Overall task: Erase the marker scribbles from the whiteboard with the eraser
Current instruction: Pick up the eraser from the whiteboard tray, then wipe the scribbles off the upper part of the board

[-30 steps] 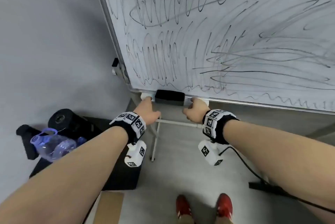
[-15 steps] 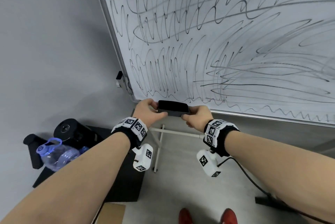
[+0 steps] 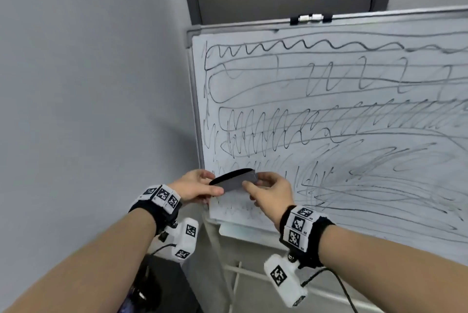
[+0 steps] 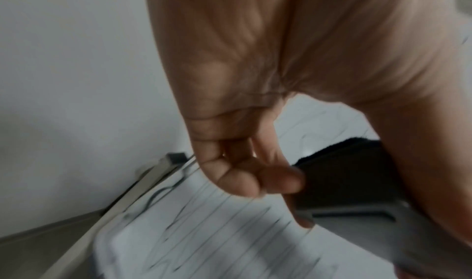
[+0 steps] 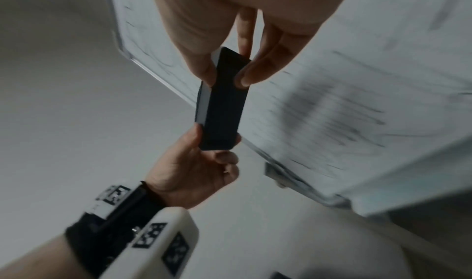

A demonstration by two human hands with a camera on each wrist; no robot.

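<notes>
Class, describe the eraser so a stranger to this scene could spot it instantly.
Start at the scribbled whiteboard and drop to its lower left corner. There the left hand and right hand each pinch one end of the eraser, a slim dark bar, the only solid black object against the board.

Head cam looks down; wrist cams close; all share eraser point(image 3: 234, 180).

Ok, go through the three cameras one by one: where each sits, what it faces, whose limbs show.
Head: worn on the head, faces the scribbled whiteboard; both forearms show, left hand and right hand pinching the eraser.
Left wrist: under the left hand, looks along its fingers at the eraser and board.
Right wrist: under the right hand, sees both hands.
Shared: all three show the eraser.
</notes>
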